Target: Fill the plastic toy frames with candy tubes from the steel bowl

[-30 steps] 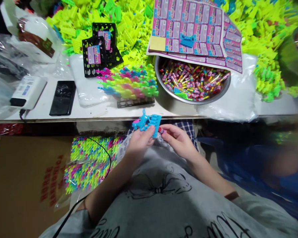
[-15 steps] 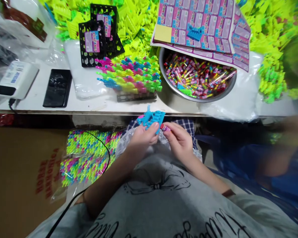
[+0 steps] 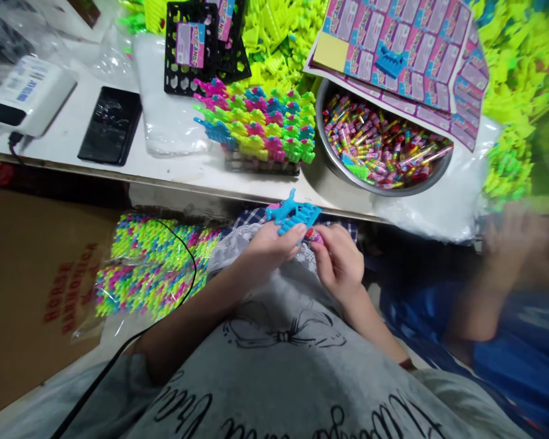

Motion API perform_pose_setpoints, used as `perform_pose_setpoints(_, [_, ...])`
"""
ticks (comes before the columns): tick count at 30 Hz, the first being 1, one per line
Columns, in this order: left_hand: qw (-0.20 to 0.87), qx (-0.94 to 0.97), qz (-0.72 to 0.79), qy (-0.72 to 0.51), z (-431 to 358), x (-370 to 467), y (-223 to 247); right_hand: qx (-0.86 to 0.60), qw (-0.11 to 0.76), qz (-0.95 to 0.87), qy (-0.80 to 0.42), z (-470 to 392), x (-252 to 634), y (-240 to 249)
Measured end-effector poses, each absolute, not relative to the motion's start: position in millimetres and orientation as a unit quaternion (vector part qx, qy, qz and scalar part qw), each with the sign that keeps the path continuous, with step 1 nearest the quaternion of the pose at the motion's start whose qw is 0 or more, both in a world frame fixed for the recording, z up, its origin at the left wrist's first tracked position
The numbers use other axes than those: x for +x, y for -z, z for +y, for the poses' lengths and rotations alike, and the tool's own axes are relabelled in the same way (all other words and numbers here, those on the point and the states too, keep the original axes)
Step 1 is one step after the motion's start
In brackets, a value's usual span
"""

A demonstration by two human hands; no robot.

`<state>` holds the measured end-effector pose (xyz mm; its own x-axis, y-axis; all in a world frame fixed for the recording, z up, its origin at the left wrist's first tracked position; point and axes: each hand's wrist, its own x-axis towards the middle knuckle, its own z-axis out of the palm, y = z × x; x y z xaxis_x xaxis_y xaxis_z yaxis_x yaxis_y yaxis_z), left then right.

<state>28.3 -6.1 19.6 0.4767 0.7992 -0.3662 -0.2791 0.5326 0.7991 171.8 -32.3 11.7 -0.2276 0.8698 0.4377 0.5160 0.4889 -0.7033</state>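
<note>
Toy (image 3: 303,214): light, stiff plastic, probably; best held at six o'clock, where left hand (image 3: 272,249) grips. Candy (image 3: 316,238): pinched in right hand (image 3: 345,259).

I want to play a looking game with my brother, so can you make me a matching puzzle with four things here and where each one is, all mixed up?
Things:
1. Blue toy
2. Small red-ended piece
3. Black phone
4. Metal bowl

Places:
A. Lying flat on the white table
B. Between the fingers of the right hand
C. Partly under the printed sheets
D. Held in the left hand

Right pairs: 1-D, 2-B, 3-A, 4-C.
</note>
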Motion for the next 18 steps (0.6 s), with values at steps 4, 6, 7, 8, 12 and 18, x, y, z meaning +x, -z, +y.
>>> perform_pose_setpoints(4, [0.792,0.34,0.392,-0.322,-7.8,25.4,-21.4,-0.443,0.396,-0.777,-0.206,-31.3,174.4,-10.6])
perform_pose_setpoints(6, [0.797,0.331,0.396,-0.312,-8.9,25.4,-20.3,-0.444,0.386,-0.782,-0.206,-30.3,174.9,-9.9])
perform_pose_setpoints(7, [0.798,0.327,0.399,-0.312,-9.3,25.3,-19.1,-0.447,0.379,-0.782,-0.212,-29.2,174.8,-10.0])
perform_pose_setpoints(8, [0.797,0.323,0.403,-0.314,-9.3,24.8,-17.4,-0.453,0.371,-0.779,-0.225,-27.8,174.4,-10.3])
perform_pose_setpoints(12, [0.803,0.296,0.4,-0.326,-4.9,18.2,-8.5,-0.486,0.372,-0.714,-0.339,-19.5,169.0,-11.4])
perform_pose_setpoints(18, [0.855,0.249,0.288,-0.353,6.6,8.2,-9.3,-0.44,0.485,-0.419,-0.629,-7.2,153.5,-0.9])
